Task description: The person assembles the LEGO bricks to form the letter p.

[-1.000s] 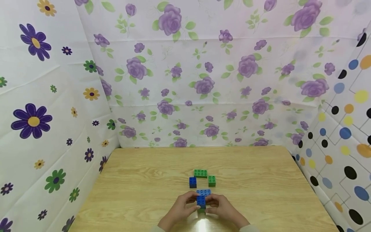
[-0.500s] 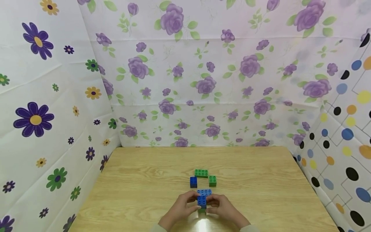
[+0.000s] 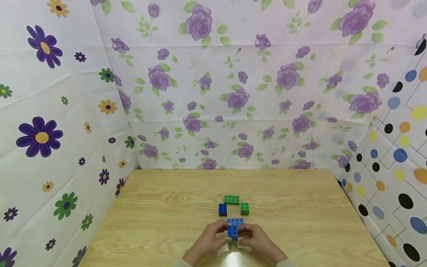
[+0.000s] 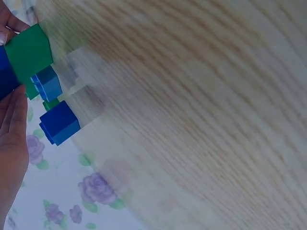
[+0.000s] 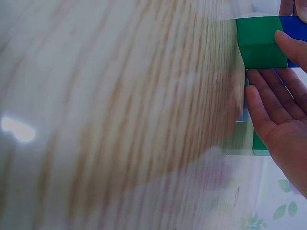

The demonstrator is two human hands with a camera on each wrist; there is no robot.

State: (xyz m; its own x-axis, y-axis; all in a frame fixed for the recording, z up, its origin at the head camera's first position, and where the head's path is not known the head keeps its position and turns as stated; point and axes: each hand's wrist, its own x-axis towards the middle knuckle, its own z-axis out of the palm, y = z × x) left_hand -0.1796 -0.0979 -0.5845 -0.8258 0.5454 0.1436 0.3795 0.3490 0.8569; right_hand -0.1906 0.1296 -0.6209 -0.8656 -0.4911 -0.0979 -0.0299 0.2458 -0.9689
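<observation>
Between my hands, near the front of the table, a dark blue toy brick (image 3: 232, 232) sits on top of a green toy brick (image 3: 232, 243). My left hand (image 3: 211, 239) pinches the blue brick from the left, thumb at its near side. From the right, my right hand (image 3: 257, 241) holds the green brick; the right wrist view has its thumb near the seam between green (image 5: 261, 43) and blue. Just behind the stack lies a lighter blue brick (image 3: 236, 221), partly hidden by the fingers.
Farther back on the wooden table (image 3: 160, 207) stand a small dark blue brick (image 3: 222, 210), a long green brick (image 3: 231, 199) and a small green brick (image 3: 245, 208). Floral cloth (image 3: 217, 89) hangs behind the table; dotted cloth (image 3: 397, 170) hangs on the right.
The head view has shifted slightly. Both hands keep their grip on the stacked bricks, and the other bricks stay in place.
</observation>
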